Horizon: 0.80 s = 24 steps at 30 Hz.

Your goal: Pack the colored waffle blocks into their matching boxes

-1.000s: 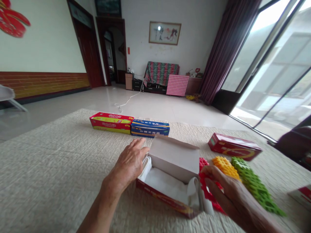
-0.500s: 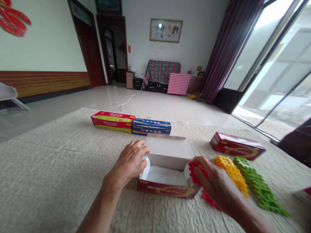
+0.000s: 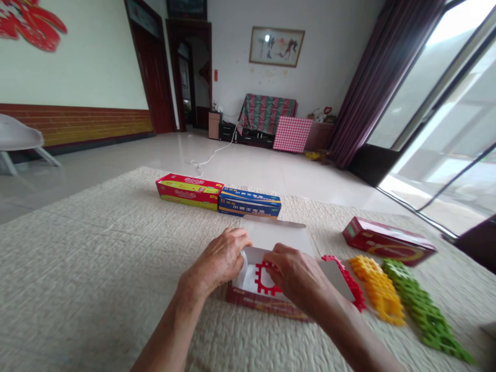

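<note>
A maroon cardboard box (image 3: pixel 267 306) lies on the mat with its white lid (image 3: pixel 277 233) folded back and white lining inside. My left hand (image 3: pixel 220 256) is closed around the box's left end, by a white flap. Over the box's opening, my right hand (image 3: pixel 290 271) pinches a red notched plastic piece (image 3: pixel 259 279), a square frame with a round hole, inside the left half. My wrist hides the box's right part. Just right of the box lies a row of red pieces (image 3: pixel 351 284), then yellow pieces (image 3: pixel 377 289) and green pieces (image 3: pixel 422 310).
A closed maroon box (image 3: pixel 387 243) lies beyond the green and yellow rows. Behind the open box stand a red-and-yellow box (image 3: pixel 189 191) and a blue box (image 3: pixel 250 202), end to end. Everything rests on a beige textured mat (image 3: pixel 96 268). A white chair (image 3: pixel 19 135) stands far left.
My right hand has moved left from the box's right end, bringing the red piece into the box. My left hand keeps its place on the left end. The view has shifted slightly.
</note>
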Motion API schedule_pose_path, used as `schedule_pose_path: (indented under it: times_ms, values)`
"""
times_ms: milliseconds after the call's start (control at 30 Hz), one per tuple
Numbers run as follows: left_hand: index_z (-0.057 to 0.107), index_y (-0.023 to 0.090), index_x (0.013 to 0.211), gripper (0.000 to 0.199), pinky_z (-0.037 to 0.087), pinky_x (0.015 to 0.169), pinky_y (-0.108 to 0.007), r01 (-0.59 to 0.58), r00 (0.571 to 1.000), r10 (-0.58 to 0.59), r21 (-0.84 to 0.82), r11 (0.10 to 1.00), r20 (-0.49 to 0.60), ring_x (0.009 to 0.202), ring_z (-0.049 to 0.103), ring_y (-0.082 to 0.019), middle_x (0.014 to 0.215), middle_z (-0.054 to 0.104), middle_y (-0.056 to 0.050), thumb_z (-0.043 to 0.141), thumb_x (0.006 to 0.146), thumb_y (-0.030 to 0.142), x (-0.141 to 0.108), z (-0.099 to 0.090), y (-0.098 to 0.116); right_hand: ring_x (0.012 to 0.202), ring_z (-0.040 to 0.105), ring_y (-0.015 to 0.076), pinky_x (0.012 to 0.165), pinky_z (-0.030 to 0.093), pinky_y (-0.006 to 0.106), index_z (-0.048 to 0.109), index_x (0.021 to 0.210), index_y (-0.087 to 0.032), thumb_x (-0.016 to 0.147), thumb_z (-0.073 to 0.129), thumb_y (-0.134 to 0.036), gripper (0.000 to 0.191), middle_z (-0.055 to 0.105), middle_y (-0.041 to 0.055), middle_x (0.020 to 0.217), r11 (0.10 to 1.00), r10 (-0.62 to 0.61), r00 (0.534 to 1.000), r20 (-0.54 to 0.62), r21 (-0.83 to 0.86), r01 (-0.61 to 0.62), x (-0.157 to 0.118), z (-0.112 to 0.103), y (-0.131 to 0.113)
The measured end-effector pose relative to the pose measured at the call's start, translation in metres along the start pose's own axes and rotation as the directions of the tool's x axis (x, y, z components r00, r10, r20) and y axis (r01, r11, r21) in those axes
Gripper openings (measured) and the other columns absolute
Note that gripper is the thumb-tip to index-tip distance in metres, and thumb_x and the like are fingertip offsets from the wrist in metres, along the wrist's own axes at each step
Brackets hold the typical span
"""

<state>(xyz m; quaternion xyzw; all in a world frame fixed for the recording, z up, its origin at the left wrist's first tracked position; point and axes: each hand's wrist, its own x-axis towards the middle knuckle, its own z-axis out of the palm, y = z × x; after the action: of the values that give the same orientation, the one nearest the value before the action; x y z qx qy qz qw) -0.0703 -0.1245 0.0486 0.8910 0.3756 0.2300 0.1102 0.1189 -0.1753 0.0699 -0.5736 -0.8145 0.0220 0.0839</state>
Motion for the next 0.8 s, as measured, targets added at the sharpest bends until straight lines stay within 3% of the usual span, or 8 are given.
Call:
schedule_pose_path:
  times_ms: [200,367,467,600,700,800]
  values:
    - [0.065,0.019,0.100,0.040,0.044,0.097,-0.033,0.005,1.000,-0.005,-0.045,0.999,-0.014,0.109,0.054,-0.020,0.113,0.062,-0.005,0.047,0.070,0.001,-0.001,0.003,-0.004,0.057,0.052,0.0089,0.052,0.026,0.025,0.069,0.075,-0.014,0.079,0.056,-0.007,0.015,0.065,0.0061,0.074,0.999,-0.024,0.998,0.056,-0.024,0.026,0.018,0.019,-0.007]
    - [0.064,0.020,0.102,0.040,0.044,0.099,-0.033,0.019,1.000,-0.020,-0.054,0.998,-0.010,0.112,0.053,-0.020,0.116,0.061,-0.005,0.048,0.071,0.002,-0.001,0.004,-0.004,0.064,0.056,0.0108,0.057,0.032,0.024,0.066,0.085,-0.017,0.079,0.057,-0.011,0.012,0.065,0.0039,0.080,0.997,0.004,1.000,0.004,0.081,-0.004,0.015,0.026,-0.001]
    - [0.065,0.019,0.103,0.037,0.043,0.101,-0.033,0.018,1.000,-0.018,-0.039,0.999,-0.007,0.114,0.052,-0.021,0.119,0.061,-0.006,0.049,0.073,0.004,0.000,0.003,-0.003,0.065,0.056,0.0111,0.060,0.036,0.024,0.063,0.081,-0.018,0.084,0.054,-0.015,0.010,0.062,0.0018,0.078,0.976,0.033,0.993,-0.112,0.216,-0.009,-0.003,0.021,0.003]
    - [0.065,0.017,0.102,0.036,0.043,0.102,-0.034,0.015,1.000,-0.015,-0.006,1.000,0.003,0.115,0.053,-0.022,0.119,0.061,-0.008,0.049,0.072,0.004,0.000,0.001,-0.001,0.080,0.060,0.0136,0.070,0.042,0.025,0.061,0.096,-0.022,0.094,0.045,-0.023,0.016,0.065,0.0030,0.092,0.943,0.091,0.946,-0.310,0.332,0.018,-0.050,0.015,0.006]
    - [0.065,0.017,0.101,0.037,0.044,0.100,-0.034,0.016,1.000,-0.016,0.013,1.000,0.012,0.114,0.054,-0.022,0.117,0.062,-0.008,0.048,0.072,0.003,-0.002,-0.001,0.002,0.098,0.058,0.0193,0.083,0.041,0.033,0.059,0.107,-0.023,0.093,0.048,-0.024,0.018,0.066,0.0046,0.106,0.966,0.086,0.936,-0.340,0.260,0.005,-0.083,0.020,0.005]
    - [0.065,0.017,0.103,0.039,0.045,0.099,-0.033,0.018,1.000,-0.018,0.013,1.000,0.009,0.111,0.056,-0.021,0.116,0.063,-0.008,0.048,0.070,0.004,-0.002,0.000,0.006,0.110,0.052,0.0250,0.097,0.030,0.045,0.060,0.110,-0.026,0.091,0.051,-0.020,0.022,0.068,0.0033,0.107,0.981,0.097,0.939,-0.331,0.192,-0.034,-0.099,0.029,0.002]
